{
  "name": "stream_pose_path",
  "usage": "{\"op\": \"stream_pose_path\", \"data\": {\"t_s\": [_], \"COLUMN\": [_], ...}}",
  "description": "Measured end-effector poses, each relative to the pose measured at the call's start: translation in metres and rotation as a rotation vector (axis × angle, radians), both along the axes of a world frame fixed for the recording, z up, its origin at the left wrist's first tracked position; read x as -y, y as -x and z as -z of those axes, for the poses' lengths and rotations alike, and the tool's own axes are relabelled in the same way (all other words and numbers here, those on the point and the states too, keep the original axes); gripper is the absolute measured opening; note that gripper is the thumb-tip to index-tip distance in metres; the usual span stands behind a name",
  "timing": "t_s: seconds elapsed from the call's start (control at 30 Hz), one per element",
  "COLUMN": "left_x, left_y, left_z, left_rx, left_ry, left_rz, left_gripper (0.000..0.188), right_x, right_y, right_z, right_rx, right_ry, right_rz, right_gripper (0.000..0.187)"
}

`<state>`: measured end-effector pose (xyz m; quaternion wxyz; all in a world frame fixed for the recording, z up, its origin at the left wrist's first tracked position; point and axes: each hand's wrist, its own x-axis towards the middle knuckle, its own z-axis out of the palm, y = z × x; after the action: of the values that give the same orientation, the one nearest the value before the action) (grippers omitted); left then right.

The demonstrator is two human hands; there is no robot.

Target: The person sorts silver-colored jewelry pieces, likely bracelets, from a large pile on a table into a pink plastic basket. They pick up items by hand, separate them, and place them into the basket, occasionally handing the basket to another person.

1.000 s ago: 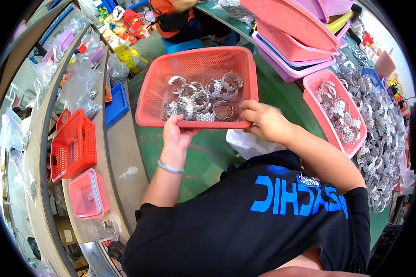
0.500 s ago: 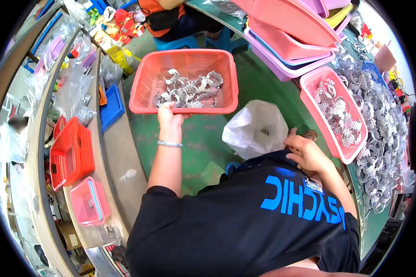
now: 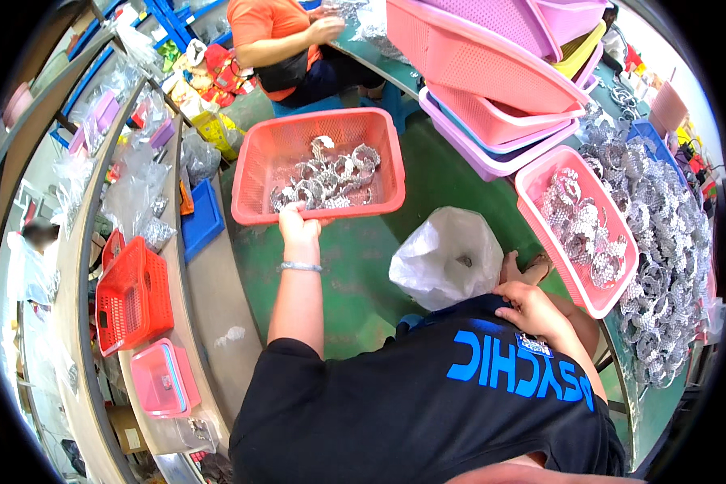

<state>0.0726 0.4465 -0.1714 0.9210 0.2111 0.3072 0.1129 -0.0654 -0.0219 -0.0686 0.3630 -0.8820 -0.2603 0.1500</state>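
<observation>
My left hand (image 3: 300, 225) grips the near rim of a red mesh basket (image 3: 258, 173) that holds several shiny silver rings (image 3: 331, 179). The basket is held out ahead of me over the green floor. My right hand (image 3: 532, 310) rests flat against my black shirt at my right side, with nothing in it. A white plastic bag (image 3: 448, 254) lies on the floor between my two arms, just left of the right hand.
A pink basket (image 3: 617, 294) full of silver rings sits at my right, with a big heap of rings (image 3: 661, 242) beyond it. Stacked pink and purple baskets (image 3: 492, 89) stand at the upper right. A person in orange (image 3: 282, 40) sits ahead. A shelf on the left carries red (image 3: 133, 294) and pink (image 3: 161, 379) boxes.
My right hand has left the red basket and drawn back to my side. The left hand keeps the basket's rim, and the basket has shifted farther away and leftward.
</observation>
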Motion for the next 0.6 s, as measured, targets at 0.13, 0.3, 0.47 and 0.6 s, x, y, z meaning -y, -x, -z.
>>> {"op": "stream_pose_path", "data": {"t_s": [0.13,0.3,0.47,0.6], "left_x": [0.018,0.031,0.030,0.033], "left_y": [0.005,0.004,-0.001,-0.008], "left_z": [-0.015,-0.021,-0.023,-0.029], "left_rx": [-0.021,0.007,-0.026,-0.043], "left_ry": [-0.136,-0.146,-0.041,-0.037], "left_rz": [0.014,0.027,0.100,0.127], "left_gripper": [0.051,0.053,0.057,0.055], "right_x": [0.004,0.006,0.005,0.006], "right_y": [0.000,0.001,0.001,0.001], "right_z": [0.003,0.008,0.001,0.001], "right_rx": [-0.005,0.051,-0.010,-0.026], "right_ry": [-0.024,-0.029,-0.015,-0.003], "right_rz": [0.021,-0.006,0.026,0.033], "right_gripper": [0.035,0.038,0.034,0.034]}}
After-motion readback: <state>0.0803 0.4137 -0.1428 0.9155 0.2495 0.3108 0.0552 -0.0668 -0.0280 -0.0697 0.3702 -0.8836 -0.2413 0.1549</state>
